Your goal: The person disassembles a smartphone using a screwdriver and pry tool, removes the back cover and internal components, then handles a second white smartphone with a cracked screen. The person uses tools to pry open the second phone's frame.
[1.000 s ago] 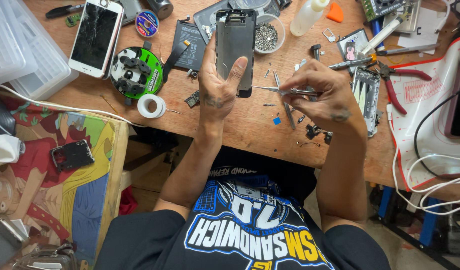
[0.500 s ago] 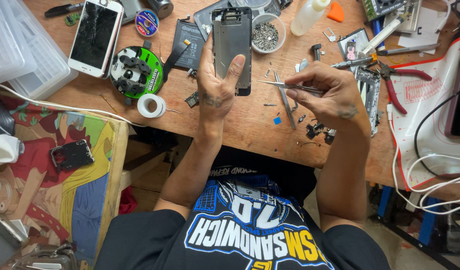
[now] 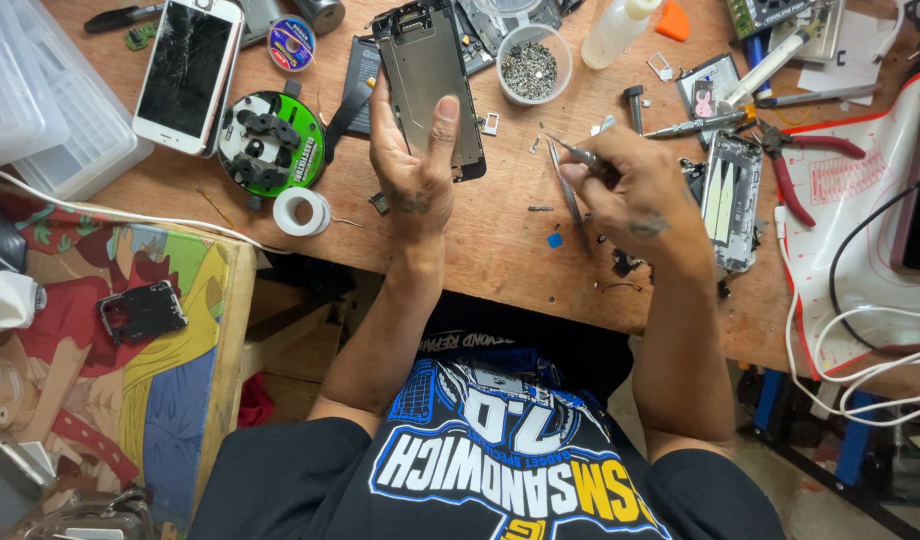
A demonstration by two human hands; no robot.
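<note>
Wooden and cluttered, the surface (image 3: 500,240) carries a dark phone frame (image 3: 427,85), which lies face down at its far middle. The left hand (image 3: 412,160) rests on the near end of that frame, its grip grasping it, thumb up one long edge and fingers along the other. Just right of the frame, the right hand (image 3: 635,190) has its grip clenched on thin metal tweezers (image 3: 570,190), whose tips slant down toward the surface near a small blue chip (image 3: 555,240). Beyond the frame's right corner stands a clear cup of screws (image 3: 530,68). Left of the frame lie a green and black round holder (image 3: 272,143) and a white phone with a cracked screen (image 3: 188,72). A white tape roll (image 3: 302,210) sits near the holder. Well right of the frame, past the right hand, lie an opened phone shell (image 3: 730,200) and red-handled pliers (image 3: 795,165).
</note>
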